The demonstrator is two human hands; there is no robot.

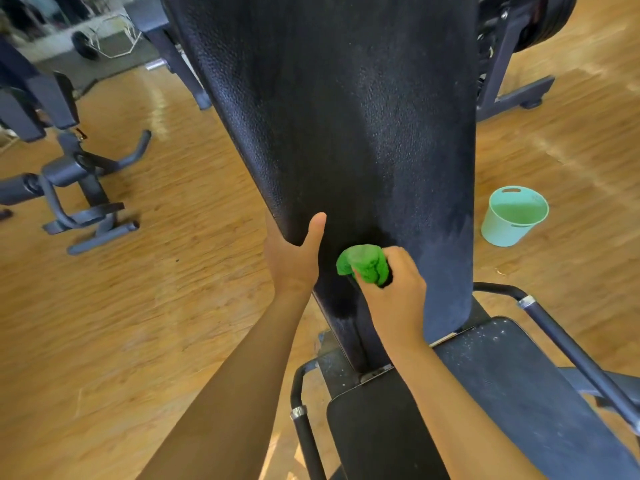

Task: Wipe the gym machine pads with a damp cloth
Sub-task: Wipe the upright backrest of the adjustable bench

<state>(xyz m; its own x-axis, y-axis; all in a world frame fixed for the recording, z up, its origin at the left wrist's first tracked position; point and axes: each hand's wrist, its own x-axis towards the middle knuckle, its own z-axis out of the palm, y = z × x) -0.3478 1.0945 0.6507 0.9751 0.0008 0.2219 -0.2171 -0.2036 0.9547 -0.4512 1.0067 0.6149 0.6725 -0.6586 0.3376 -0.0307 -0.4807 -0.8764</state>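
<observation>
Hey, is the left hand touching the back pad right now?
Touching. The head view shows the left hand gripping the left edge of the back pad, its thumb lying on the front face.

A wooden floor (180, 306) spreads all around me, with pale glare streaks at upper right. A dark grey bench machine (69, 169) stands at left. In the upper left, a plate-loaded bar (83, 45) lies on a grey mat (62, 67). A mint bucket (502, 232) sits on the floor at right.
</observation>
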